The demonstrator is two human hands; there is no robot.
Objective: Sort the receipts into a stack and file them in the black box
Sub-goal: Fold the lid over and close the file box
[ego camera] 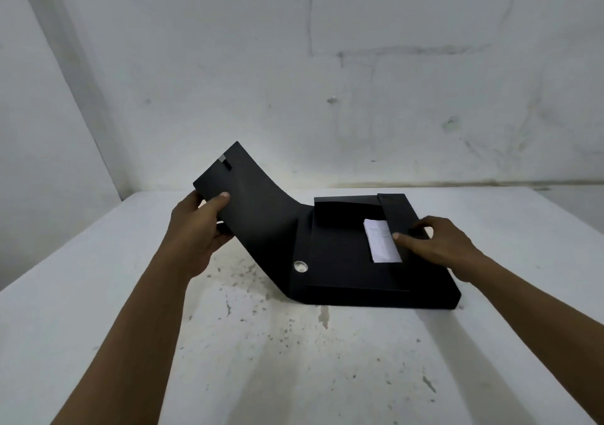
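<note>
A flat black box [346,274] lies on the white table [294,359], right of centre. Its large lid flap [251,202] curves up to the left, and my left hand [196,228] grips that flap's outer edge, thumb on top. A white stack of receipts [379,241] lies inside the box near its right side. A narrow black side flap [398,215] partly covers the stack. My right hand [438,245] rests on this side flap with the thumb pressing at the receipts' edge. A round silver ring [300,266] sits on the box spine.
The table top is stained and speckled in front of the box. A pale wall [327,65] rises right behind the table's far edge. The table's left edge runs diagonally from lower left to the back corner.
</note>
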